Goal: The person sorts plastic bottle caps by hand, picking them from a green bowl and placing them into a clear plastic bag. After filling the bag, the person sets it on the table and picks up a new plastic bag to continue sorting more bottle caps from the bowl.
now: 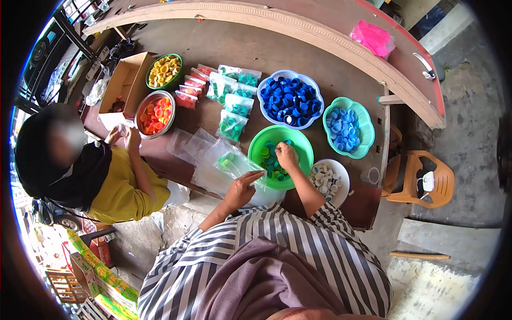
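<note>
My right hand (pixel 287 156) reaches into a bright green bowl (pixel 305 140), its fingers curled together among green and teal bottle caps (pixel 274 173); whatever they pinch is hidden. On the bowl's left, my left hand (pixel 241 191) is closed at the edge of a clear plastic bag (pixel 230 161), with the index finger reaching toward the bowl. A few green caps show inside that bag, which lies flat on the table. Under and beside it are more clear bags (pixel 205 176). Filled bags of green caps (pixel 232 125) lie farther back.
Around the bowl stand a basket of dark blue caps (pixel 290 100), a light blue cap basket (pixel 348 128) and a bowl of white caps (pixel 326 181). Orange caps (pixel 156 114), yellow caps (pixel 164 71) and a cardboard box (pixel 124 85) are leftward. A co-worker (pixel 117 181) handles plastic there.
</note>
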`<control>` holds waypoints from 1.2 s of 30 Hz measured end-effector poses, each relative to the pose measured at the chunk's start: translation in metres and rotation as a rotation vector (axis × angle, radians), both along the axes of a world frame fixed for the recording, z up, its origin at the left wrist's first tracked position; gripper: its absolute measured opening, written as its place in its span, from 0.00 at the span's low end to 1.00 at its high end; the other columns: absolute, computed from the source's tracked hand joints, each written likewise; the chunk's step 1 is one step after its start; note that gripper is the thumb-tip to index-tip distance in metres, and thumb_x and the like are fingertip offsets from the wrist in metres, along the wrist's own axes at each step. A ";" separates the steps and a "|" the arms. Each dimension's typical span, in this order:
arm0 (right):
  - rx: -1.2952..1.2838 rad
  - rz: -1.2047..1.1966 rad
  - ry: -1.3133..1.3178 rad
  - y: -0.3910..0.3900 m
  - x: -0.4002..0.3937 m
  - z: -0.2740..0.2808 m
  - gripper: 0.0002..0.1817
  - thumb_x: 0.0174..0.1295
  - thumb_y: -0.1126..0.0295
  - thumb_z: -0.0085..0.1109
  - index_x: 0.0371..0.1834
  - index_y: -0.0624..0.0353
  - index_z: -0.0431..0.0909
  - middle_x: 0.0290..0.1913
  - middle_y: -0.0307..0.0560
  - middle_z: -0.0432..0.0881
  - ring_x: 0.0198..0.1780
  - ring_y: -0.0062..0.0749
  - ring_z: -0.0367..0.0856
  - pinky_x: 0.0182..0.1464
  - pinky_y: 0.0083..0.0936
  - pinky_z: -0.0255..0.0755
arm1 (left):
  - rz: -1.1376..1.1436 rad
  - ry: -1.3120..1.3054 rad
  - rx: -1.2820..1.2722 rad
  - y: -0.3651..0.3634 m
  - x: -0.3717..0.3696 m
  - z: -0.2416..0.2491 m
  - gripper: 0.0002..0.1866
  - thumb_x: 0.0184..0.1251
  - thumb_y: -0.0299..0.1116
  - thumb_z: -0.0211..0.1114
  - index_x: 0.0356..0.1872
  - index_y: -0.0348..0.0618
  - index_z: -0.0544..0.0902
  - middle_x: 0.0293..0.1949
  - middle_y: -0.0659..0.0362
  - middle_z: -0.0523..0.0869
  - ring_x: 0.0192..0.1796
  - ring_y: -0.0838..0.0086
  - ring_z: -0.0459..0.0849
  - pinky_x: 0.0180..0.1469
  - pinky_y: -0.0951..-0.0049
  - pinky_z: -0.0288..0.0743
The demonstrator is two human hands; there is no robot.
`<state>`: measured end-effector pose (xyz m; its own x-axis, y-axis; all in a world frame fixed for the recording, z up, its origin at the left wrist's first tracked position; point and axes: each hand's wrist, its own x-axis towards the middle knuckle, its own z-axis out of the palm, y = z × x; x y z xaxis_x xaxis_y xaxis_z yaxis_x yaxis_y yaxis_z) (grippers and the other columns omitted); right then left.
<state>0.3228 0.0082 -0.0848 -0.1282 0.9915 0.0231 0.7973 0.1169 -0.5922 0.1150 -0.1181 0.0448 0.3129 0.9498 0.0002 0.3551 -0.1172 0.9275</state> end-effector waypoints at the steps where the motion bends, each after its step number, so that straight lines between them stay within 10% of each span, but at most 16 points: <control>1: -0.006 0.008 -0.006 0.003 0.003 0.002 0.11 0.60 0.65 0.64 0.41 0.58 0.79 0.37 0.51 0.83 0.40 0.49 0.83 0.40 0.42 0.74 | 0.022 -0.004 -0.013 0.004 -0.002 0.003 0.33 0.48 0.13 0.52 0.61 0.42 0.78 0.59 0.50 0.80 0.57 0.53 0.81 0.49 0.66 0.77; 10: -0.077 0.004 -0.050 -0.002 0.029 0.046 0.05 0.59 0.68 0.62 0.37 0.53 0.82 0.43 0.47 0.79 0.47 0.47 0.79 0.48 0.41 0.74 | 0.189 -0.044 -0.015 0.039 -0.023 0.019 0.32 0.53 0.15 0.54 0.63 0.47 0.78 0.60 0.53 0.81 0.25 0.79 0.79 0.32 0.78 0.74; 19: 0.064 0.215 -0.106 -0.015 0.007 0.024 0.02 0.53 0.73 0.65 0.29 0.56 0.81 0.37 0.45 0.77 0.45 0.43 0.79 0.46 0.39 0.74 | 0.229 -0.018 0.019 0.057 -0.019 0.031 0.32 0.52 0.14 0.53 0.63 0.45 0.78 0.61 0.55 0.80 0.28 0.76 0.79 0.34 0.78 0.73; 23: -0.126 0.105 0.221 -0.014 0.018 0.028 0.04 0.56 0.72 0.66 0.31 0.59 0.81 0.35 0.47 0.79 0.37 0.42 0.81 0.39 0.36 0.75 | 0.170 0.005 0.055 0.047 -0.001 0.011 0.31 0.53 0.15 0.54 0.63 0.43 0.76 0.61 0.50 0.79 0.59 0.54 0.80 0.57 0.64 0.76; 27: -0.027 0.042 0.314 -0.029 0.027 0.064 0.06 0.57 0.72 0.67 0.36 0.61 0.82 0.35 0.47 0.78 0.36 0.36 0.80 0.39 0.32 0.73 | 0.101 0.028 0.103 0.042 0.010 0.002 0.32 0.53 0.17 0.55 0.64 0.44 0.74 0.61 0.50 0.78 0.61 0.52 0.78 0.61 0.61 0.74; 33: 0.185 -0.031 0.501 -0.072 -0.019 0.170 0.05 0.61 0.75 0.65 0.38 0.62 0.79 0.34 0.47 0.77 0.34 0.34 0.77 0.36 0.27 0.72 | 0.183 -0.086 0.069 0.053 -0.002 0.017 0.30 0.50 0.16 0.52 0.59 0.41 0.80 0.60 0.51 0.80 0.24 0.71 0.81 0.35 0.73 0.80; 36: 0.337 0.238 0.390 -0.074 -0.042 0.175 0.06 0.63 0.75 0.62 0.41 0.60 0.78 0.36 0.47 0.76 0.36 0.34 0.77 0.37 0.26 0.71 | 0.185 -0.180 -0.047 0.056 -0.014 0.022 0.32 0.51 0.16 0.52 0.62 0.43 0.78 0.61 0.51 0.79 0.25 0.78 0.82 0.30 0.77 0.80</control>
